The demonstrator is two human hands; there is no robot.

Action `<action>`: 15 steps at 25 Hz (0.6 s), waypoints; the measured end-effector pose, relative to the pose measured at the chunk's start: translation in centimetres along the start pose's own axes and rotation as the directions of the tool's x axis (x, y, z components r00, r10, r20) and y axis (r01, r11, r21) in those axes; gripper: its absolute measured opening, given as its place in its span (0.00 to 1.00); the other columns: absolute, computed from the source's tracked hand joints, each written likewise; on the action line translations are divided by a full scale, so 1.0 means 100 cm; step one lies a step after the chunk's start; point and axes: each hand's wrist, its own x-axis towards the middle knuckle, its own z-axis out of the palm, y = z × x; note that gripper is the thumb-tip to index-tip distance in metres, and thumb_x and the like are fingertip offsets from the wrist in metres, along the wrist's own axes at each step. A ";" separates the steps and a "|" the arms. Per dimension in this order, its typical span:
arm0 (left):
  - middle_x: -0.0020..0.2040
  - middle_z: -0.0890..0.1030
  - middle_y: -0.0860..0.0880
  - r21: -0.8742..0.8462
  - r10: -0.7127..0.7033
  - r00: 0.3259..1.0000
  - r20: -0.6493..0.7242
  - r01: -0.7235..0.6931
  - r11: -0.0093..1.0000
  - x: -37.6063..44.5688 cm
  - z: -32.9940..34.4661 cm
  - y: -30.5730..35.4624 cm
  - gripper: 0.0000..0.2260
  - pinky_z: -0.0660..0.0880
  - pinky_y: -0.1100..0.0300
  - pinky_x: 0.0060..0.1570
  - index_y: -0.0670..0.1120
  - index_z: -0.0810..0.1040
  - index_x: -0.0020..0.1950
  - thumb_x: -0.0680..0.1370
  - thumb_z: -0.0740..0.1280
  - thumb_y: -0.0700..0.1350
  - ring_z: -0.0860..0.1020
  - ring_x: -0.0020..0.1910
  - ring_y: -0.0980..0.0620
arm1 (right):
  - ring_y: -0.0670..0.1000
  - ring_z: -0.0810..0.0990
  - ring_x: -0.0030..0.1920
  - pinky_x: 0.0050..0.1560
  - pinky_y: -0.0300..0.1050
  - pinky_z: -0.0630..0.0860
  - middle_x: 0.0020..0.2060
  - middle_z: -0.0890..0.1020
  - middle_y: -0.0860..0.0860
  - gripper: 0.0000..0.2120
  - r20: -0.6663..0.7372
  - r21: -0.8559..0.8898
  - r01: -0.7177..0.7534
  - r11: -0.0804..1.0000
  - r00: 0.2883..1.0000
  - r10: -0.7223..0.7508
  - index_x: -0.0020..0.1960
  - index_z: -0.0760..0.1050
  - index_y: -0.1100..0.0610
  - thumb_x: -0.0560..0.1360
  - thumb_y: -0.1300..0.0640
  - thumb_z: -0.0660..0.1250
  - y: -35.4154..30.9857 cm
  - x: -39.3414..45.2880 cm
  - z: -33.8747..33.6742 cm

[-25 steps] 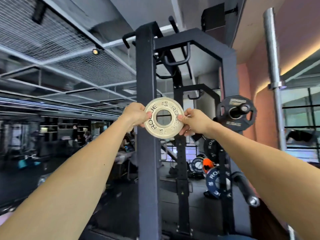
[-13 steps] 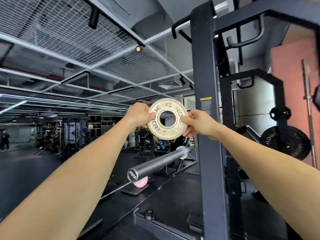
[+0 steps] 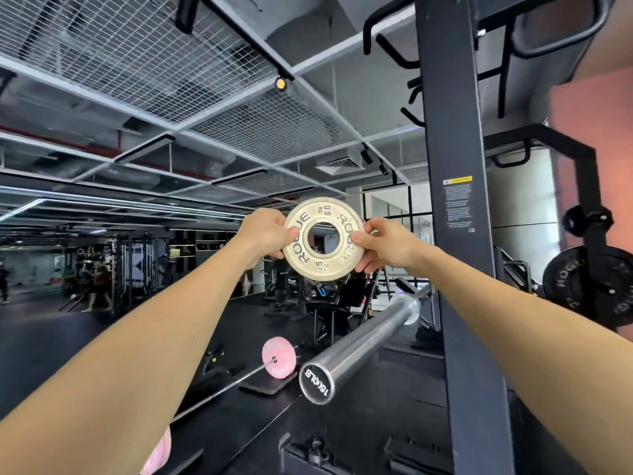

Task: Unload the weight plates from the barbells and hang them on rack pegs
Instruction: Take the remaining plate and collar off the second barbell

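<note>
At centre frame, a small pale weight plate [image 3: 323,238] is held upright in the air, the left hand [image 3: 265,234] pinching its left rim and the right hand [image 3: 387,244] pinching its right. Below it, a bare barbell sleeve [image 3: 359,347] points toward the camera beside the rack upright [image 3: 459,234]. At right edge, a black plate [image 3: 589,289] hangs on the rack.

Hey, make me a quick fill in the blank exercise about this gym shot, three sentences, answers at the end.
1. The small plate is held by ____ hands, the left hand and the right hand.
2. The brand word cast on that plate is ____.
3. The barbell sleeve below the plate carries ____ plates.

Answers: both; ROGUE; no
</note>
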 end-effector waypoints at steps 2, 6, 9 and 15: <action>0.49 0.83 0.43 -0.018 0.018 1.000 0.007 -0.017 1.000 0.021 0.004 -0.013 0.05 0.81 0.48 0.51 0.42 0.77 0.46 0.79 0.67 0.44 0.83 0.44 0.47 | 0.53 0.83 0.32 0.35 0.45 0.82 0.36 0.82 0.59 0.08 -0.020 -0.018 -0.004 1.000 1.000 0.004 0.49 0.66 0.61 0.81 0.56 0.61 0.008 0.020 0.005; 0.49 0.83 0.43 -0.040 0.037 0.997 0.062 -0.035 0.999 0.054 0.013 -0.024 0.06 0.81 0.49 0.51 0.42 0.77 0.46 0.79 0.67 0.44 0.84 0.43 0.47 | 0.51 0.83 0.29 0.33 0.43 0.82 0.35 0.82 0.59 0.07 -0.075 -0.044 -0.039 0.998 0.997 0.035 0.48 0.66 0.60 0.81 0.57 0.61 0.016 0.040 0.006; 0.49 0.83 0.42 -0.082 0.066 0.995 0.079 -0.059 0.995 0.065 0.020 -0.023 0.06 0.82 0.53 0.48 0.42 0.76 0.45 0.79 0.68 0.43 0.83 0.41 0.47 | 0.52 0.83 0.31 0.34 0.44 0.82 0.36 0.82 0.59 0.08 -0.101 -0.070 -0.061 0.996 0.993 0.054 0.48 0.66 0.59 0.81 0.56 0.61 0.012 0.039 0.000; 0.49 0.83 0.42 -0.160 0.125 0.978 0.166 -0.099 0.982 0.052 0.024 -0.017 0.07 0.81 0.61 0.37 0.38 0.77 0.50 0.79 0.67 0.43 0.84 0.39 0.49 | 0.55 0.82 0.31 0.37 0.48 0.82 0.36 0.81 0.60 0.09 -0.202 -0.159 -0.119 0.980 0.976 0.085 0.45 0.66 0.59 0.81 0.57 0.62 -0.007 0.010 -0.003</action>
